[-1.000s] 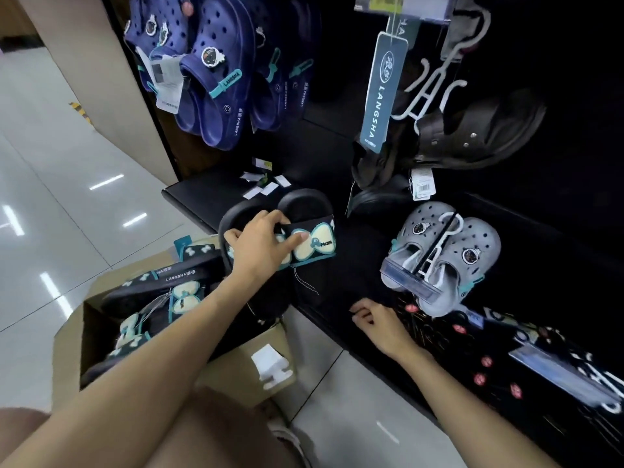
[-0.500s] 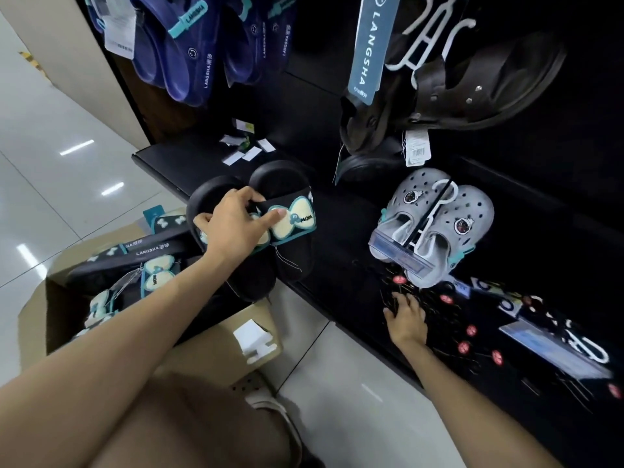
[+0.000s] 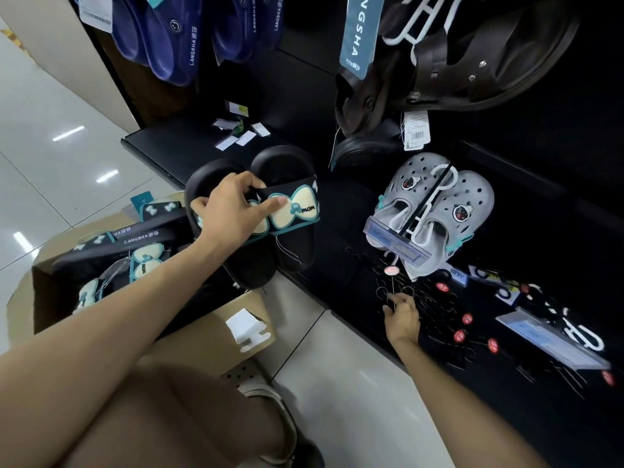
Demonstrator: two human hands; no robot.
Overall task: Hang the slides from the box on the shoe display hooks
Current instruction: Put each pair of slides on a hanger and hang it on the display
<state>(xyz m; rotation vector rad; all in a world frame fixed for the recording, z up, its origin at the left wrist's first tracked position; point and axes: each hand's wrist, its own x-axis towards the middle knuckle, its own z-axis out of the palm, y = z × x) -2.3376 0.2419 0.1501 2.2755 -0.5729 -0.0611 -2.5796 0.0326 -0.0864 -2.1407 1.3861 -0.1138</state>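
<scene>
Centre of the frame: pair of black slides (image 3: 270,224) with cream-and-teal bows, held side by side in the left hand (image 3: 233,214), toes toward the upper frame, heels toward the lower frame, long axis near vertical in the picture with a slight lean. Grip of the left hand closed round the two straps, thumb and fingers curled over the bows, index finger lying straight along one bow. Lower left of the frame: cardboard box (image 3: 209,325) on the floor, more slides (image 3: 135,251) of the same pattern inside (count not readable).

Right of centre, lower: right hand (image 3: 401,315) low on the black display shelf (image 3: 175,150), fingertips pinching a thin wire display hook (image 3: 391,282) with a pink round tag at its top, among a scatter of loose black hooks (image 3: 472,332) with red tags. Grip of the right hand partly closed, thumb and forefinger on the wire (whether the hook is lifted clear of the shelf cannot be told).

Governing relation: hook to the right of and below the held pair, well apart from it; right hand nearer the hook, left hand nearer the slides. Probable next requirement, as a judgement only: hook and straps brought together across that gap. Above the right hand: grey clogs (image 3: 435,211) already on a white hanger.
</scene>
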